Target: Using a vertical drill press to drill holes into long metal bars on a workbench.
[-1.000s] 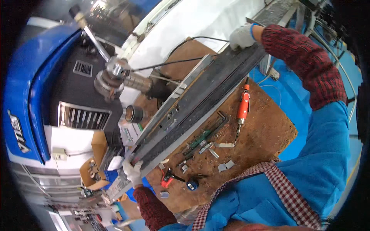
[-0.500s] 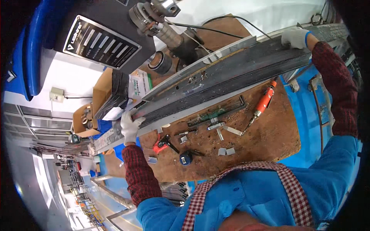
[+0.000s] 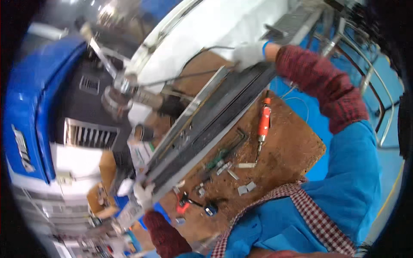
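Observation:
A long dark metal profile [image 3: 215, 109] with a pale edge lies slantwise over the workbench. My left hand [image 3: 144, 195], in a whitish glove, grips its lower left part, the fingers bent over the edge. Toward the upper right end, my right hand [image 3: 249, 56] is closed over the profile's far edge; it too is gloved and smeared by motion. Small cutouts show in the profile's face. On the near side of it lie a red-orange air tool [image 3: 264, 122], a black hex key [image 3: 241, 135] and a dark blue tape measure [image 3: 211, 209].
The brown workbench [image 3: 284, 150] also bears a red-and-black hand tool [image 3: 183, 202] and small metal plates [image 3: 246, 188]. Behind the profile stands a machine with a blue housing [image 3: 38, 107]. Cardboard boxes [image 3: 101, 200] stand at left. Metal frames [image 3: 365, 77] rise at right over blue floor.
The whole view has swung and tilted, so the profile now slants more steeply. Both hands stay on the profile. The tools on the bench keep their places.

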The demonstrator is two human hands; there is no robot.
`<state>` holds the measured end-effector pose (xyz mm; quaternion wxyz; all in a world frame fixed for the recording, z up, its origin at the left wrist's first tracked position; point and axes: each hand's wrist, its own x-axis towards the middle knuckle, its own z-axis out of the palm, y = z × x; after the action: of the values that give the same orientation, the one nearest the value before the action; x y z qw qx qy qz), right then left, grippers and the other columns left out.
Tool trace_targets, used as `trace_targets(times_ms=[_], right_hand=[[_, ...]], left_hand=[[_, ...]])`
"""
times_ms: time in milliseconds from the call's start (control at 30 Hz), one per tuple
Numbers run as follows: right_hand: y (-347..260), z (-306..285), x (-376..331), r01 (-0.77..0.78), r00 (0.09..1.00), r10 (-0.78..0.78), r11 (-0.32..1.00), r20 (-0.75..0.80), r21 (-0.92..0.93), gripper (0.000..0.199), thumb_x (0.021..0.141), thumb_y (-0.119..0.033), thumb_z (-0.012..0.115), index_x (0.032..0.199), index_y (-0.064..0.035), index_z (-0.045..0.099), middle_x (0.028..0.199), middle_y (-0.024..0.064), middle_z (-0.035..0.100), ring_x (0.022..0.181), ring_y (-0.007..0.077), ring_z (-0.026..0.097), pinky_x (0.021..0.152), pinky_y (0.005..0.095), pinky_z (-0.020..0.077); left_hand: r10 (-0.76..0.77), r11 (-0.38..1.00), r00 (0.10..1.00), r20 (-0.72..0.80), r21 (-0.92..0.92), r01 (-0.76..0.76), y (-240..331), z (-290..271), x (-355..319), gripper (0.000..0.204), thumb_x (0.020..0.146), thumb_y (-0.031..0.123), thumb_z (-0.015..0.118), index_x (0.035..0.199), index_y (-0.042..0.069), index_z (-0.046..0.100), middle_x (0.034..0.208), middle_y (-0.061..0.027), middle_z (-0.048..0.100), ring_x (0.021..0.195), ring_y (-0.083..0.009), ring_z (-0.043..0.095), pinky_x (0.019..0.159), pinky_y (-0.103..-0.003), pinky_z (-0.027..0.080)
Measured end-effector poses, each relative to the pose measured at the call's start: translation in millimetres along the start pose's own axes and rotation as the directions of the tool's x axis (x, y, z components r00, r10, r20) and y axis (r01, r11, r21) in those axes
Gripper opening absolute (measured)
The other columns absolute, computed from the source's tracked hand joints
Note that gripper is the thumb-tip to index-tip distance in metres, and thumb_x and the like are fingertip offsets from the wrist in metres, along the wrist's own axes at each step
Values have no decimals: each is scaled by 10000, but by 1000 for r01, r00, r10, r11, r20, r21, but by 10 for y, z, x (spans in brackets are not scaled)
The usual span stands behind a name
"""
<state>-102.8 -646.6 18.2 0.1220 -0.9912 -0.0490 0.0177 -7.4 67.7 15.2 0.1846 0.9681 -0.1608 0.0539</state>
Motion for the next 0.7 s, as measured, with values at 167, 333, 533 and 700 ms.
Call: trace_targets(times_ms=[167,333,533,700], right_hand=[[-930,158,-695,31,834,-59,998,-549,-61,429,824,-544,718,923,-128,688,855,66,652,799,283,652,733,449,534],[-767,561,-575,76,768,-191,975,-611,-209,476,750,-563,762,900,-114,717,909,52,709,875,286,672,813,456,523],[-600,447,-196,100,735,-234,966,-636,-240,489,729,-566,780,923,-121,722,933,47,711,895,295,668,832,462,521],[-473,400,-231,47,781,-166,977,-602,-207,471,722,-551,791,920,-129,722,945,42,709,914,294,666,853,457,519]], left_hand=[[-73,996,997,-38,-63,70,277,72,-20,492,745,152,788,1186,-25,661,1001,-161,693,865,-281,632,833,-391,529],[-46,999,999,-30,-10,45,512,119,5,494,759,170,791,1190,-30,658,1017,-167,692,877,-286,635,847,-385,524],[-127,991,990,-58,39,129,606,156,15,498,775,192,793,1195,-36,654,1037,-175,692,892,-292,639,864,-377,517],[-154,987,985,-75,33,156,630,243,80,490,776,203,801,1179,-38,659,1037,-182,689,897,-303,638,867,-382,513]])
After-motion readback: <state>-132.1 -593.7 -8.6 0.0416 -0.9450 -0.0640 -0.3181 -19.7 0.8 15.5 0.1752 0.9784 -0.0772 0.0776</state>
